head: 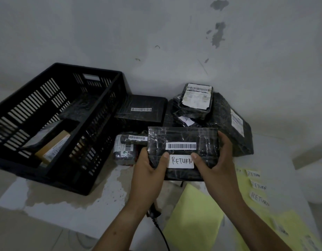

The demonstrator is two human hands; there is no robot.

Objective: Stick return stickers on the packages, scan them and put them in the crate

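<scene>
Worn white worktop (pixel 69 211): black slatted crate (pixel 95 142) at left edge, black wrapped packages (pixel 142 109) piled along back edge, yellow sticker sheets (pixel 194 220) front right, corded scanner (pixel 153 211) beside them.

The crate (pixel 56 124) sits left of the packages (pixel 192 107) — sticker sheets (pixel 254 187) lie right.

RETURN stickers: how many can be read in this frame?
4 stickers: one on the held package, three stacked on the yellow sheet at right; blurred labels below may add more.
</scene>
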